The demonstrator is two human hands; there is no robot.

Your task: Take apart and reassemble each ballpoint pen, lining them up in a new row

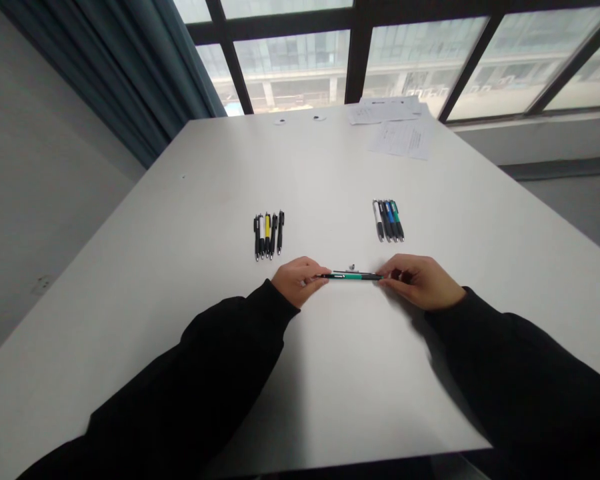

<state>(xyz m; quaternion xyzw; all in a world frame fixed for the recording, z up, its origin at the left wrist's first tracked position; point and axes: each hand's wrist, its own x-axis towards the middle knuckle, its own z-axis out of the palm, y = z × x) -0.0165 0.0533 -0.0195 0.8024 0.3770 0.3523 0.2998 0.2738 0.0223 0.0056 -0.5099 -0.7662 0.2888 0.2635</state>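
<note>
Between my two hands, a green and black pen lies level from left to right. My left hand pinches its left end, and the fingers of my right hand are closed on its right end. Just behind the pen are a thin dark rod and a small metallic part, too small to make out well. Beyond my left hand several pens stand side by side in a row, black, white and yellow. Beyond my right hand is another row of pens, white, black, blue and green.
The white table reaches back to the windows. Printed papers lie at its far right. Two small white pieces with dark spots are near the far edge. A blue curtain hangs at the left.
</note>
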